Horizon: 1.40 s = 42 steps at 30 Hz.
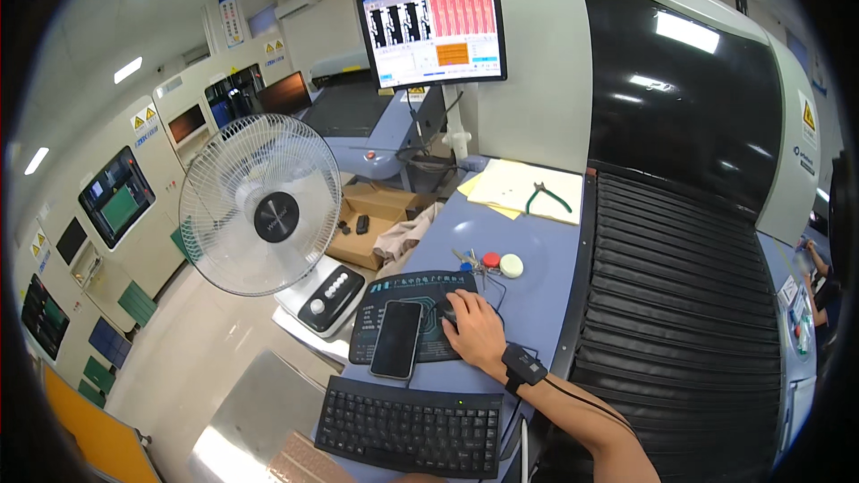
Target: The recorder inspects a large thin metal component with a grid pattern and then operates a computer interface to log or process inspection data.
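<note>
The right hand (480, 334) holds a mouse (444, 309) under curled fingers (463, 304). Left of them lies a phone (396, 340).

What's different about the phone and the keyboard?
The phone is small; the keyboard is much wider. The phone shows a smooth dark screen, while the keyboard has rows of keys. The phone lies mostly on the mat; the keyboard lies nearer the picture's bottom. Both look mostly black.
</note>
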Motion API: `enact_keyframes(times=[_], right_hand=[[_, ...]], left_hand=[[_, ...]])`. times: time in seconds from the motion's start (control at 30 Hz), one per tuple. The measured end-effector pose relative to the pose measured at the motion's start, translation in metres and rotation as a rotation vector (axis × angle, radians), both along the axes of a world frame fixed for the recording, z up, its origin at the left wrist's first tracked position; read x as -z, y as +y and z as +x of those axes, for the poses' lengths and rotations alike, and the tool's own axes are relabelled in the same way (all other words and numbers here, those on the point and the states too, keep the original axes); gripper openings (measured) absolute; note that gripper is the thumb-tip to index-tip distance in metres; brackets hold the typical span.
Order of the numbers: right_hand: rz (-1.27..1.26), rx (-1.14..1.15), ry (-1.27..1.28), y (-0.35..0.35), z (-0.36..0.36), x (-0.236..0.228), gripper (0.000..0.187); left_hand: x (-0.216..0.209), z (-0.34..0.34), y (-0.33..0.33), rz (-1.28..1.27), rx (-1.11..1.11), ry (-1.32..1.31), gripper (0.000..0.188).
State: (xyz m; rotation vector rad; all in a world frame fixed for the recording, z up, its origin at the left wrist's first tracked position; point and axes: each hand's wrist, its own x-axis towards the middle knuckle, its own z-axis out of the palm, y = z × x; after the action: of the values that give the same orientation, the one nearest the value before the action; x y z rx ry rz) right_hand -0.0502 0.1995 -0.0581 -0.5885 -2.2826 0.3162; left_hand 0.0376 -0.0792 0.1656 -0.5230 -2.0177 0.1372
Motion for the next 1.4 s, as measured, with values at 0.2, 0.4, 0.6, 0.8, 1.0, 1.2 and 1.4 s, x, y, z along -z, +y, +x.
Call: enact_keyframes(times=[0.2, 0.4, 0.6, 0.8, 1.0, 1.2, 1.4], right_hand=[[0.030, -0.046, 0.061, -0.009, -0.001, 0.001, 0.044], [0.047, -0.050, 0.040, -0.006, 0.006, 0.001, 0.041], [0.068, -0.088, 0.063, -0.008, 0.005, 0.002, 0.031], [0.048, -0.125, 0.047, -0.003, 0.003, 0.004, 0.031], [0.065, -0.099, 0.060, -0.006, 0.002, -0.002, 0.032], [0.047, -0.098, 0.043, -0.005, 0.003, 0.001, 0.032], [0.022, -0.093, 0.047, -0.007, 0.003, -0.001, 0.031]], left_hand=[[0.016, -0.006, -0.008, 0.009, -0.029, 0.022, 0.033], [0.004, 0.001, -0.010, 0.074, -0.036, -0.052, 0.032], [-0.015, 0.017, -0.005, 0.018, 0.002, -0.248, 0.031], [0.004, -0.016, 0.000, 0.057, 0.090, 0.163, 0.033], [0.010, -0.053, 0.014, 0.127, 0.181, 0.486, 0.034], [-0.006, -0.021, 0.001, 0.068, 0.227, 0.050, 0.033], [-0.002, -0.001, -0.003, 0.086, 0.161, -0.174, 0.024]])
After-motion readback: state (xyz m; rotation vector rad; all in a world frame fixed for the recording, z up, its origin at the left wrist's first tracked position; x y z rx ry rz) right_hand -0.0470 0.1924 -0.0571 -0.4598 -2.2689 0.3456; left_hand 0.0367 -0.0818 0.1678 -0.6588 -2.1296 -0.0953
